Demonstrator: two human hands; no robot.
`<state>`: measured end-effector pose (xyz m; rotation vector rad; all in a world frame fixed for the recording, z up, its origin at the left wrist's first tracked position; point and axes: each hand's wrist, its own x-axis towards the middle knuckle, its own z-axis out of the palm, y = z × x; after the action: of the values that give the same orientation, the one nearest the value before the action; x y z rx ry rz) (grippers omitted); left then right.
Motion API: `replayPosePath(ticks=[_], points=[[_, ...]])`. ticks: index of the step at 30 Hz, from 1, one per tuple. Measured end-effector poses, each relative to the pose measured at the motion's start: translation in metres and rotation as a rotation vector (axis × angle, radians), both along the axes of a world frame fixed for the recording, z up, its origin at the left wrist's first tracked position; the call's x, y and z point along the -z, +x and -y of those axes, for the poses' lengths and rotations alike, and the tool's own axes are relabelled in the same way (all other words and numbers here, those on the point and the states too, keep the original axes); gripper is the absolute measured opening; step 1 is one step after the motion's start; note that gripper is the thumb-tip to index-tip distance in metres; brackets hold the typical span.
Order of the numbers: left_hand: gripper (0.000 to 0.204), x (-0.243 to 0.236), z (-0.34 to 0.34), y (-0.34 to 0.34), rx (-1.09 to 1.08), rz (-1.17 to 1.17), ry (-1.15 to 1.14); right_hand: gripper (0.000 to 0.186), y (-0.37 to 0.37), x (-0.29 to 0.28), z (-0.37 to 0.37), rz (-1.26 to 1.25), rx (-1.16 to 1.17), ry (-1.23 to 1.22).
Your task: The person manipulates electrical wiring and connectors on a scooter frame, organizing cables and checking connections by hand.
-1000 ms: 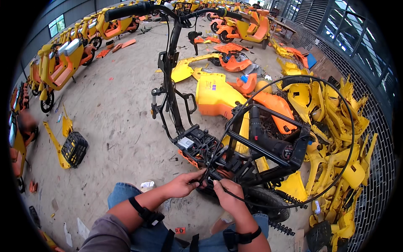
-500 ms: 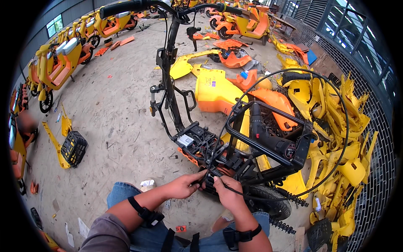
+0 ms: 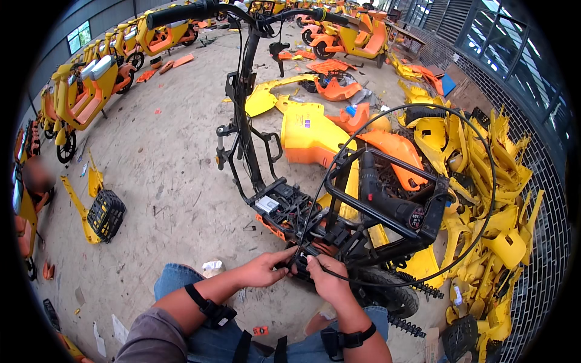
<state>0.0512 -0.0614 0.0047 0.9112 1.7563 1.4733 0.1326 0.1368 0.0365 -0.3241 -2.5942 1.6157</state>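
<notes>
A stripped scooter frame (image 3: 245, 121) stands before me with its wiring and control parts exposed. At its lower middle, my left hand (image 3: 266, 270) is closed in a pinch at the cable's end area, its fingertips partly hiding what they grip. Beside it, my right hand (image 3: 328, 277) is closed on a black cable (image 3: 495, 181), thumb on top. That cable rises in a wide loop over the rear of the frame and comes back to my hands. A black cordless drill (image 3: 396, 207) lies within the black rear rack (image 3: 357, 198).
Yellow body panels (image 3: 508, 245) are heaped at the right along a brick wall (image 3: 538, 266). A yellow and orange shell (image 3: 308, 133) lies beyond the frame. Left of me is a black basket (image 3: 107, 215) with yellow strips. Yellow scooters (image 3: 91, 100) stand in rows farther off.
The cable loop has shifted slightly and my fingers have moved a little at the same spot. Both hands keep their grip, and the frame and drill stay almost still.
</notes>
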Motion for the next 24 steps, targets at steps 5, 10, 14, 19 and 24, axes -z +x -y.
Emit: replayPosePath(ticks=[5,10,14,19,24], points=[[0.069,-0.002,-0.001,0.001,0.009,-0.035,0.001,0.032,0.000,-0.019,0.005,-0.003,-0.029,-0.068],[0.072,0.003,-0.001,0.001,0.012,-0.042,-0.016,0.032,0.000,-0.011,0.002,0.067,-0.007,0.031],[0.073,0.006,-0.001,0.001,0.014,0.008,0.030,0.032,0.000,-0.019,0.005,0.115,-0.028,0.009],[0.074,0.003,0.001,0.002,0.003,0.032,0.034,0.034,0.000,-0.008,0.006,0.044,-0.024,0.034],[0.074,0.006,0.001,0.001,-0.005,0.030,0.028,0.034,0.000,0.003,0.003,0.068,0.001,0.017]])
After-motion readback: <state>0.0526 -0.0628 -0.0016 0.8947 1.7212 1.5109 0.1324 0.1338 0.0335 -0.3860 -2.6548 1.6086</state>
